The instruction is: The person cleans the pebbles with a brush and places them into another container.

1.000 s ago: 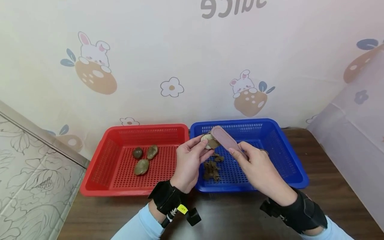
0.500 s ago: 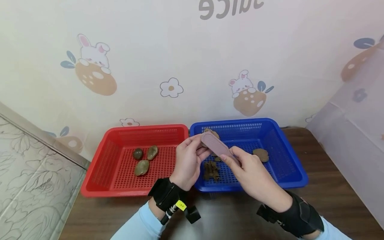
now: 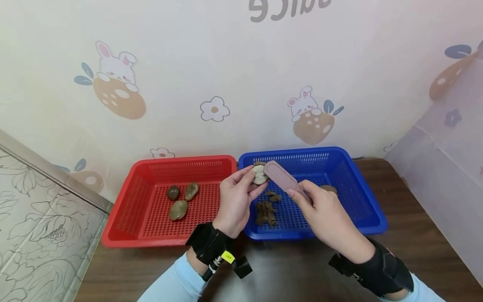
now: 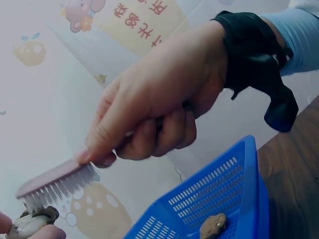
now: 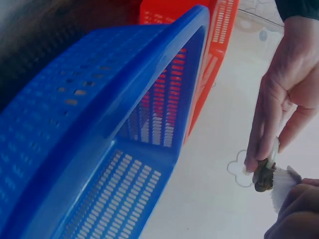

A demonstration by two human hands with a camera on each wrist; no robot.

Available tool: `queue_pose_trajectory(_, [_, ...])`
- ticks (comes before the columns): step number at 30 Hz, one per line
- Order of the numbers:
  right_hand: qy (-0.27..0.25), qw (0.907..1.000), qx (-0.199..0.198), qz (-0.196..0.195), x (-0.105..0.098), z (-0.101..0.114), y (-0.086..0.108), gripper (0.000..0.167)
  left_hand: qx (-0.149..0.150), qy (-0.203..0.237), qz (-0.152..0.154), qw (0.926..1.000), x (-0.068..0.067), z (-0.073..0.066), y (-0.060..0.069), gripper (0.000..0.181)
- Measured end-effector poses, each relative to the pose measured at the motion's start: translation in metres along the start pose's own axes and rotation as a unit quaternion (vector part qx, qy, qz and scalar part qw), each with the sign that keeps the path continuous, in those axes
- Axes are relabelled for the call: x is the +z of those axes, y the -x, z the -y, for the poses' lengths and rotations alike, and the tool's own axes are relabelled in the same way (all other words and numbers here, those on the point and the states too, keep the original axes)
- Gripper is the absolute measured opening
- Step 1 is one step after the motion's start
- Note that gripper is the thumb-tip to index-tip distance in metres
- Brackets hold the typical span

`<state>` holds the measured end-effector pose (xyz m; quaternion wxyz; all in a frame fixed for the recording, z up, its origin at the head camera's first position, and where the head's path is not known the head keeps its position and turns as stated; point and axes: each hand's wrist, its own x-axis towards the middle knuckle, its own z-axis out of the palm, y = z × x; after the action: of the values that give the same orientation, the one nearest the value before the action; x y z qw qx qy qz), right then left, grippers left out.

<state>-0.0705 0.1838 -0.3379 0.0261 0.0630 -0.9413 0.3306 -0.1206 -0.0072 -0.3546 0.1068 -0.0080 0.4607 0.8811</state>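
My left hand (image 3: 235,203) pinches a pale, rounded stone (image 3: 259,175) between thumb and fingers, above the blue basket's left side. Brown mud (image 5: 261,177) clings to one side of the stone in the right wrist view. My right hand (image 3: 324,214) grips a pinkish scrubbing brush (image 3: 284,179), its head slanting toward the stone. In the left wrist view the white bristles (image 4: 62,191) point down and touch the stone's muddy edge. The bristles are hidden from the head view.
Three greenish-brown stones (image 3: 178,210) lie in the red basket (image 3: 166,243) at left. The blue basket (image 3: 302,237) beside it holds mud clumps (image 3: 266,214) and a mud-covered lump (image 3: 329,188), partly behind my right hand. Both stand on a dark wooden table (image 3: 286,268) against a printed wall.
The brush moved left across the stone, covering it, then back right. The stone's pale face now shows where brown mud covered part of it a second ago.
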Motion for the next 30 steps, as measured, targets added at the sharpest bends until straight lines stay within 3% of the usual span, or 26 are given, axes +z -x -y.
queue_pose_trajectory(6, [-0.06, 0.9978, 0.01, 0.028, 0.006, 0.007, -0.002, 0.037, -0.006, -0.002, -0.006, 1.0, -0.001, 0.0, 0.002, 0.035])
queue_pose_trajectory(9, [-0.061, 0.9972, 0.014, 0.04, 0.011, 0.007, -0.003, 0.037, -0.005, 0.007, -0.016, 0.9998, -0.001, -0.001, 0.005, 0.034])
queue_pose_trajectory(15, [-0.033, 0.9993, 0.02, -0.002, 0.005, -0.003, -0.004, 0.04, 0.016, 0.023, -0.036, 0.9989, -0.002, -0.007, 0.006, 0.035])
queue_pose_trajectory(23, [-0.083, 0.9964, 0.011, 0.01, 0.005, 0.006, -0.005, 0.038, 0.006, 0.007, -0.002, 1.0, 0.0, -0.01, 0.008, 0.035])
queue_pose_trajectory(30, [-0.067, 0.9972, 0.02, 0.028, 0.014, 0.001, -0.004, 0.038, -0.001, -0.024, -0.006, 0.9997, -0.005, -0.009, 0.007, 0.039])
